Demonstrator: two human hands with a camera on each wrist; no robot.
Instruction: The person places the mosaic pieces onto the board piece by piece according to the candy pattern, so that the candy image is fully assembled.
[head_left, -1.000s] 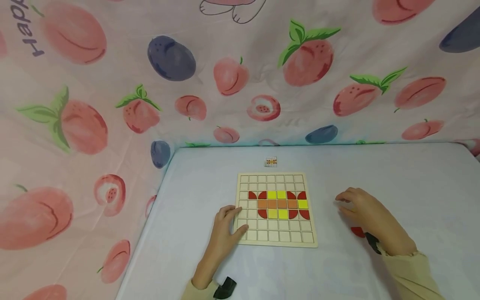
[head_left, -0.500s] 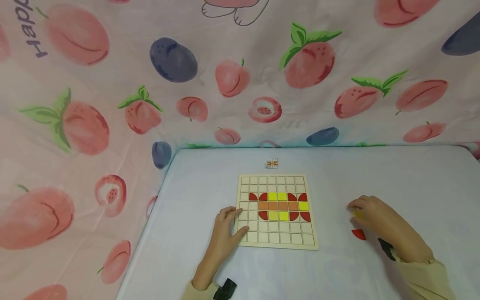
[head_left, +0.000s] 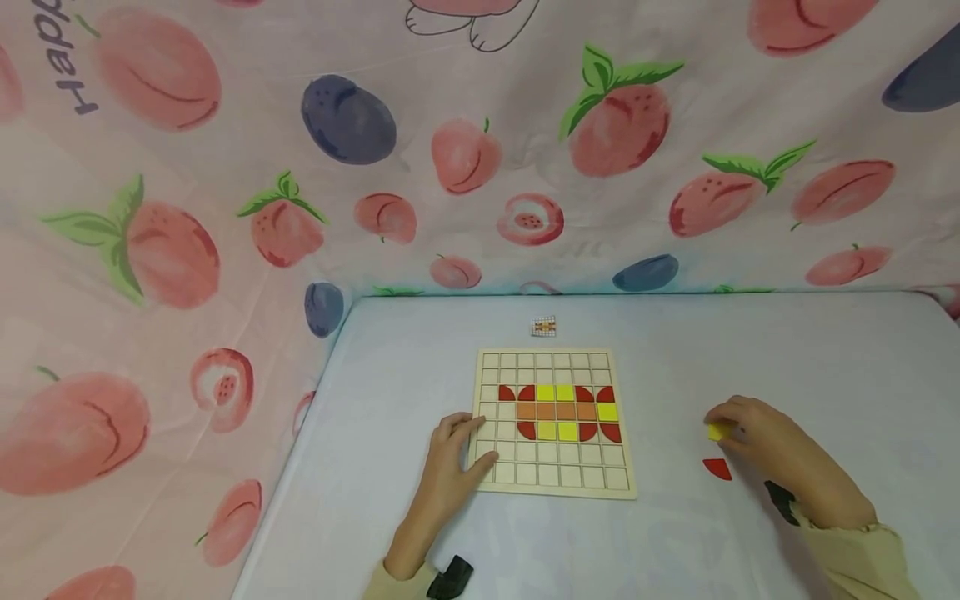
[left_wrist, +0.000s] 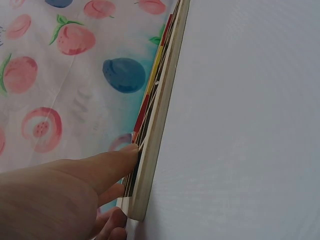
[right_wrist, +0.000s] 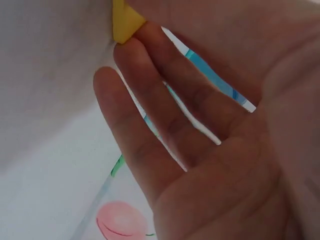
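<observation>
A square wooden grid board [head_left: 555,475] lies on the table, with red quarter-circle, yellow and orange square tiles set in its middle rows. My left hand [head_left: 446,462] rests at the board's left edge, fingers loosely spread. In the left wrist view its thumb [left_wrist: 120,162] touches the board's [left_wrist: 155,125] top, while the other fingers are beside the edge. Right of the board, my right hand [head_left: 765,442] pinches a yellow tile [head_left: 717,432] between thumb and fingertips. The right wrist view shows this yellow piece [right_wrist: 127,25] at the fingertips, partly hidden by the thumb.
One loose red quarter-circle tile [head_left: 717,469] lies on the table just in front of the right hand. Behind the board is a small pattern card [head_left: 543,326]. A fruit-printed cloth [head_left: 465,208] hangs along the back and left sides.
My right hand has moved right and slightly toward me with the yellow tile, uncovering more of the red tile. The left hand stays on the board's edge.
</observation>
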